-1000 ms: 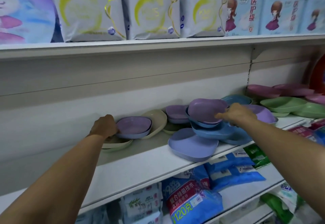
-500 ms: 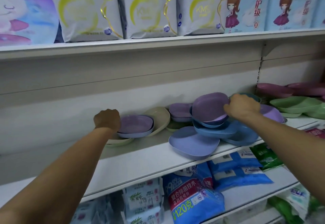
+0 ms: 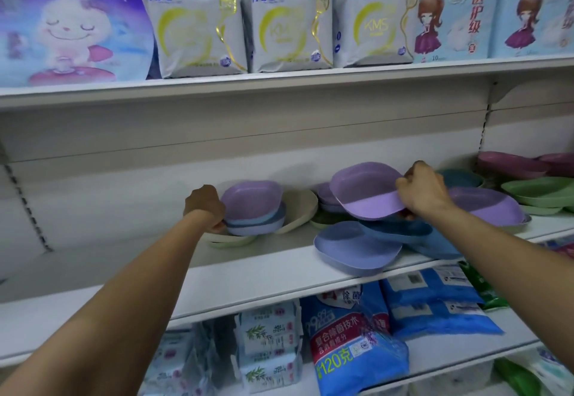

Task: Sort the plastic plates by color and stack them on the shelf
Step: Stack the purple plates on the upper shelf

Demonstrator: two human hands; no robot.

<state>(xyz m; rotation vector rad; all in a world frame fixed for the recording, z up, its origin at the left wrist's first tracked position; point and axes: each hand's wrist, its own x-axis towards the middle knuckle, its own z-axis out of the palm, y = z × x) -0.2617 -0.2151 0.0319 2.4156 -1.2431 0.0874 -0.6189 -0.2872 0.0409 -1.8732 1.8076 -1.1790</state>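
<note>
My right hand (image 3: 424,192) pinches the right edge of a purple plate (image 3: 365,190) and holds it tilted above a pile of blue plates (image 3: 357,248) on the white shelf (image 3: 248,274). My left hand (image 3: 203,206) grips the left edge of a small stack, a purple plate (image 3: 251,198) on top of light blue ones, which rests on cream and pale green plates (image 3: 298,209). Another purple plate (image 3: 487,206) lies behind my right wrist. More purple plates sit further back behind the lifted one.
Green plates (image 3: 540,190) and pink plates (image 3: 512,164) lie at the shelf's right end, with a teal plate (image 3: 459,178) beside them. Packaged goods fill the shelf above (image 3: 279,32) and the shelves below (image 3: 351,343). The shelf's left part is bare.
My right hand has lifted the purple plate off the blue pile and tilted it. My left hand has stayed on the left stack. The view has shifted slightly.
</note>
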